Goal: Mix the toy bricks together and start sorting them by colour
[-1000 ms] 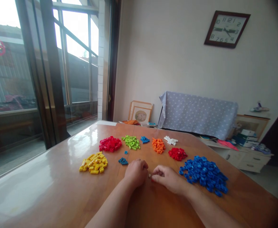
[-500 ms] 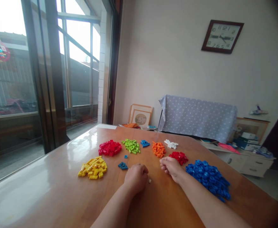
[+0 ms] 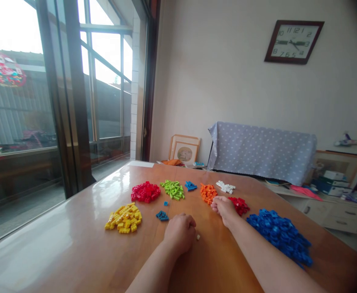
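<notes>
My left hand (image 3: pixel 180 232) rests on the table with its fingers curled under, so whatever it holds is hidden. Just right of it lies a tiny pale brick (image 3: pixel 198 237), and a small heap of dark teal bricks (image 3: pixel 162 216) is to its left. Farther forward, my right hand (image 3: pixel 224 209) has its fingers drawn together at the near edge of the orange brick pile (image 3: pixel 208 193). Anything between those fingertips is too small to make out. Beyond the right hand's knuckles sits a red brick pile (image 3: pixel 240 206), partly covered by the hand.
Yellow bricks (image 3: pixel 124 218), crimson bricks (image 3: pixel 145 192), lime bricks (image 3: pixel 172 190), blue bricks (image 3: pixel 191 186) and white bricks (image 3: pixel 226 186) form separate piles. One blue brick (image 3: pixel 165 203) lies alone. A big blue heap (image 3: pixel 279 235) flanks my right forearm on the wooden table (image 3: pixel 83 244).
My right hand has moved forward, up to the orange pile. The left hand stays curled in about the same place. The whole view has shifted slightly.
</notes>
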Tool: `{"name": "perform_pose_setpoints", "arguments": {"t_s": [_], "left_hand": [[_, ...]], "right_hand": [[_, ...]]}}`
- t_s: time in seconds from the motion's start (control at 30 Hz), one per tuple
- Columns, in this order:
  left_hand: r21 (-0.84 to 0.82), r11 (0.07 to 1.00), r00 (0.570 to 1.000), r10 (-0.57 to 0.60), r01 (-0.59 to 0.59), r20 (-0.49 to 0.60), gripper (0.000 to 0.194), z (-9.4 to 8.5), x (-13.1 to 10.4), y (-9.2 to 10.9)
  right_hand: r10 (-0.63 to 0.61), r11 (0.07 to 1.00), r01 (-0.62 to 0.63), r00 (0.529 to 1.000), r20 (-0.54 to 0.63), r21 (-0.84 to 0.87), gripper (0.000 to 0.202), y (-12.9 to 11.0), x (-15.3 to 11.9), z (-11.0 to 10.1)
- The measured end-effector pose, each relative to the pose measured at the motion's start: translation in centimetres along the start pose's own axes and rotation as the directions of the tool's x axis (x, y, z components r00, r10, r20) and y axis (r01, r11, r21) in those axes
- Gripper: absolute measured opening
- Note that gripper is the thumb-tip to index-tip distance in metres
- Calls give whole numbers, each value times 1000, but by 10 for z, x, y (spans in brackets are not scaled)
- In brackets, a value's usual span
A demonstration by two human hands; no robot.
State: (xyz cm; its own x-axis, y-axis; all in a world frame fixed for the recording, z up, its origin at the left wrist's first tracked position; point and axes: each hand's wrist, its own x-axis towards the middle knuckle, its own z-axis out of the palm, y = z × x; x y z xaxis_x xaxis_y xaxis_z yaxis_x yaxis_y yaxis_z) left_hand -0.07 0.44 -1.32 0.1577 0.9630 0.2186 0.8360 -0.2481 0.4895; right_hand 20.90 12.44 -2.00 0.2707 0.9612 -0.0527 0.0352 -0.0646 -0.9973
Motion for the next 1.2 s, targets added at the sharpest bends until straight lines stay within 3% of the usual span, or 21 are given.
{"name": "perform_pose_setpoints", "arguments": {"t_s": [0.2, 0.3, 0.4, 0.6, 0.67, 0.73, 0.8, 0.87, 0.93, 1.07, 1.2], "left_hand": [[-27, 1000, 1000, -7, 7, -5, 25, 0, -1, 0], [-51, 999, 1000, -19, 18, -6, 26, 1, -1, 0], [-69, 997, 999, -36, 36, -5, 28, 4, 1, -1], [-88, 994, 997, -72, 71, -8, 31, 4, 3, -3], [-94, 993, 997, -72, 71, -12, 31, 3, 3, -2], [-103, 992, 997, -71, 69, -20, 31, 2, 2, -2], [-113, 991, 997, -70, 67, -27, 30, 1, 1, -1], [-122, 990, 997, -70, 66, -31, 30, 0, 0, -1], [-127, 990, 997, -70, 65, -31, 30, 0, 0, 0], [-129, 990, 998, -64, 60, -25, 30, 0, 2, -1], [-135, 989, 998, -60, 57, -20, 29, 0, 4, -3]], "right_hand": [[39, 998, -28, 979, 199, -59, 14, 1, -56, -10], [43, 983, 32, 920, 389, -183, 17, -5, -85, -17], [0, 934, 191, 846, 534, -301, 19, -8, -107, -19], [-171, 712, 489, 817, 551, -504, 17, -1, -124, -10], [-247, 636, 574, 785, 569, -516, 13, 0, -126, -9], [-303, 631, 616, 756, 581, -472, 8, 1, -126, -9], [-283, 743, 547, 779, 560, -385, 9, 1, -124, -10], [-188, 909, 350, 831, 523, -228, 12, -1, -118, -13], [-91, 994, 109, 869, 487, -8, 17, -4, -111, -17], [-7, 927, -168, 885, 465, 334, 27, -14, -100, -26], [39, 841, -297, 867, 496, 453, 30, -19, -96, -29]]}}
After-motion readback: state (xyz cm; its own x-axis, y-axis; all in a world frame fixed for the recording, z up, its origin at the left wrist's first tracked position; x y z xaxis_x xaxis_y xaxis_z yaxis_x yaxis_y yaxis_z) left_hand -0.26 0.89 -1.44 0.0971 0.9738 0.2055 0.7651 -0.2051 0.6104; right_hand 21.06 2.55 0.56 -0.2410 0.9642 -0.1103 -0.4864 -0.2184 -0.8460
